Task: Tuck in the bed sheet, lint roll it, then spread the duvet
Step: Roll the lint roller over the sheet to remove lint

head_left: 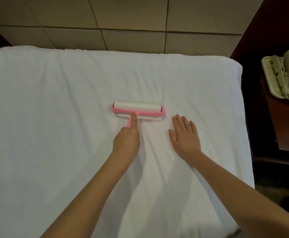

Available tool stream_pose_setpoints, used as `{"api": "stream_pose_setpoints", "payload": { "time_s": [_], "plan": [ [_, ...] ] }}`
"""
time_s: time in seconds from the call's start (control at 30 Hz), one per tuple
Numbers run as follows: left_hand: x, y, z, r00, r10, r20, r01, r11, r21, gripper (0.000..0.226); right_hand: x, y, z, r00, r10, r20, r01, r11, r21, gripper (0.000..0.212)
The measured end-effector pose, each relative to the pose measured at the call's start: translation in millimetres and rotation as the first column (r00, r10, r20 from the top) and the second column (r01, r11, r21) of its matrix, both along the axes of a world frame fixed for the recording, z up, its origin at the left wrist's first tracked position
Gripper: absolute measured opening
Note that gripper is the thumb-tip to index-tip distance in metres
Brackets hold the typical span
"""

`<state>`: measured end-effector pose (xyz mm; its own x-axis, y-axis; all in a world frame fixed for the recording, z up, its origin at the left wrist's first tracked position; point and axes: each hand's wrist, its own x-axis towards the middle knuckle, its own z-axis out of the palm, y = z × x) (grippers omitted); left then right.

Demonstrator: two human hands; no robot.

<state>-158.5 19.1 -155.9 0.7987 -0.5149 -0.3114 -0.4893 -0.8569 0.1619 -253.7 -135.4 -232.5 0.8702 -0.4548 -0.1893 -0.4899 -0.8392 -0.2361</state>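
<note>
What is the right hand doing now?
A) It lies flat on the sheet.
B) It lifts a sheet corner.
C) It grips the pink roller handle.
A: the right hand lies with straight fingers on the bed sheet, apart from the lint roller, which the left hand holds.

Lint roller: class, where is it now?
Head view, mid-bed on the white sheet: the lint roller is held by the left hand, left of the flat right hand.

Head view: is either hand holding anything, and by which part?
Left hand holds the pink lint roller by its handle; right hand rests flat on the sheet, holding nothing.
</note>
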Motion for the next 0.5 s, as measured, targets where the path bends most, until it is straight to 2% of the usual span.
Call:
{"api": "stream_pose_setpoints", "payload": {
  "time_s": [0.03,0.13,0.27,0.37,0.5],
  "plan": [
    [0,4,2,1.000,-0.008,-0.007,0.008,1.000,-0.005,0.063,-7,6,0,1.000,-0.007,0.000,0.007,1.000,0.003,0.081],
    [31,-18,8,1.000,-0.009,-0.006,0.009,0.999,-0.050,0.058,-16,12,4,0.999,-0.026,-0.028,0.027,0.999,0.028,0.058],
    [61,-55,23,0.999,-0.001,-0.032,-0.002,0.996,-0.087,0.057,-28,23,10,0.998,-0.016,-0.068,0.021,0.997,0.070,0.055],
    [39,-44,22,0.999,-0.005,-0.047,0.002,0.998,-0.070,0.060,-36,29,12,0.997,-0.011,-0.076,0.017,0.997,0.079,0.055],
    [-27,20,21,0.996,0.017,-0.084,-0.019,1.000,-0.020,0.062,-48,43,8,0.998,-0.026,-0.050,0.029,0.997,0.065,0.055]
  ]
}}
